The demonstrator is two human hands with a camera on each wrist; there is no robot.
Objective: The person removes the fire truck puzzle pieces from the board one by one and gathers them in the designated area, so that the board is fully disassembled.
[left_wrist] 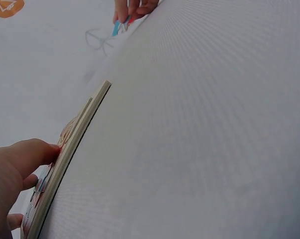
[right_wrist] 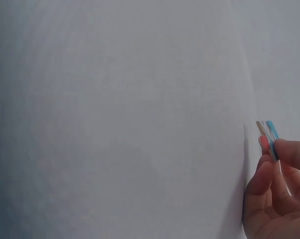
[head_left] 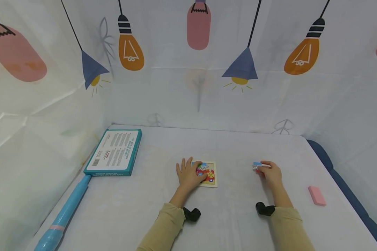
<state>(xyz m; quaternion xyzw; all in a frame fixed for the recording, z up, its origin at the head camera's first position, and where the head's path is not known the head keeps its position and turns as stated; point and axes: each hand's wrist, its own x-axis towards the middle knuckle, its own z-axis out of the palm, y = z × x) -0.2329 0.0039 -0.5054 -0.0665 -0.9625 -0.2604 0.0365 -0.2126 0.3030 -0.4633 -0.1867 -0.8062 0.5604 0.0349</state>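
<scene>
A small wooden-edged picture puzzle [head_left: 211, 173] with a bright printed scene in a pale frame lies flat on the white table. My left hand [head_left: 188, 177] rests on its left part, thumb and index finger on the picture and the other fingers spread. In the left wrist view, the thumb touches the face of the puzzle [left_wrist: 72, 152], seen nearly edge-on. Off to the right, my right hand [head_left: 271, 176] pinches a small flat puzzle piece [head_left: 256, 166] coloured blue, white and red. The right wrist view shows the piece [right_wrist: 270, 137] between thumb and fingers, its lower part hidden.
A teal and white box [head_left: 114, 150] printed with text lies at the back left. Below it, a long light-blue baton-like object [head_left: 67, 207] runs along the left edge. A pink block [head_left: 317, 195] lies right of my right hand. Lamp-printed white cloth [head_left: 172, 94] hangs around the table.
</scene>
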